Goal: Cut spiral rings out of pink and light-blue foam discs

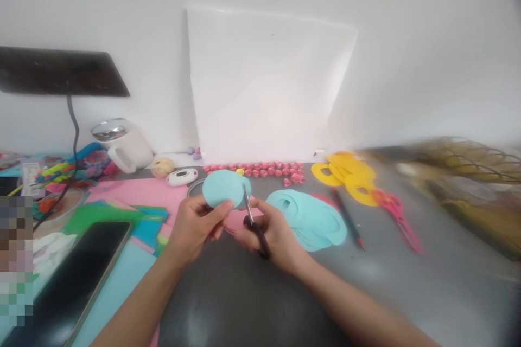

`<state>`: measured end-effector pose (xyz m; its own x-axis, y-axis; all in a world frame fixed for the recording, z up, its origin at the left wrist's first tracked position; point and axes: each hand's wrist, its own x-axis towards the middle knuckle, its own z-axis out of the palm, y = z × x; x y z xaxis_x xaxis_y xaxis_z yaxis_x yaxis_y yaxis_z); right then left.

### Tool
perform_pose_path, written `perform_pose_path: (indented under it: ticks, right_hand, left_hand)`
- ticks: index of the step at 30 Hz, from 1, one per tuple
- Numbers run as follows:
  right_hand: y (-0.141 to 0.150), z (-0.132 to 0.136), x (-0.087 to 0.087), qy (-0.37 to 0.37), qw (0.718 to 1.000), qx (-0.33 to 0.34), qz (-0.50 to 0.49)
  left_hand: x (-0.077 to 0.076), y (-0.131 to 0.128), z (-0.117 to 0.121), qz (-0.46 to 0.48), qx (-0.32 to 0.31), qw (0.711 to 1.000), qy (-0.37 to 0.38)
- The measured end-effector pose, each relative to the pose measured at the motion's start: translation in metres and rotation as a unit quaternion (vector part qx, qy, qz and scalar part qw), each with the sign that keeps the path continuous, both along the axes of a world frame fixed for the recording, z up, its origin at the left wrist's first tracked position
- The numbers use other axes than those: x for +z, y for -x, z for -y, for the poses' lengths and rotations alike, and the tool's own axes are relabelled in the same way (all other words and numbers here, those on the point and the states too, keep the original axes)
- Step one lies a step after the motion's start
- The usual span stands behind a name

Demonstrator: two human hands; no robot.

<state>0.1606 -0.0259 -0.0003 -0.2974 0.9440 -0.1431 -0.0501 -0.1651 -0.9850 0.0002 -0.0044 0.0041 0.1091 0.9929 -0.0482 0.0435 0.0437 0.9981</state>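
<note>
A light blue paper circle (223,188) is pinched upright between the thumb and fingers of my left hand (199,222). My right hand (271,230) grips black-handled scissors (257,234), whose blades meet the circle at its right edge. Just right of my right hand lies a pile of light blue paper spirals and rings (313,222) on the dark grey table (244,303). Behind the circle are rows of small rolled pink paper roses (272,169), with one yellow piece (240,172) among them. Pink paper partly shows beneath my hands.
Yellow paper rings (345,173), a dark pencil (348,219) and pink scissors (399,217) lie to the right. At the left are a phone (77,276), coloured paper sheets (122,217) and a white mug (128,149). A white board (268,87) leans against the wall.
</note>
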Motion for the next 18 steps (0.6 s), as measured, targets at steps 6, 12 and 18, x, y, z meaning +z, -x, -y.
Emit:
perform_pose_path:
  ticks: [6,12,18]
  right_hand:
    - [-0.0013,-0.0014,-0.0014,-0.003,1.0,0.011,-0.024]
    - [-0.0043,-0.0043,-0.0052,-0.038,0.998,0.019,-0.05]
    - [-0.0042,-0.0033,-0.0034,-0.027,0.998,0.021,-0.054]
  left_hand:
    - [-0.0005,0.0027,-0.0009,-0.023,0.004,1.0,-0.016]
    - [-0.0025,0.0091,-0.0012,-0.056,-0.026,0.998,-0.014]
    - [-0.0003,0.0098,-0.0023,-0.055,-0.022,0.998,-0.014]
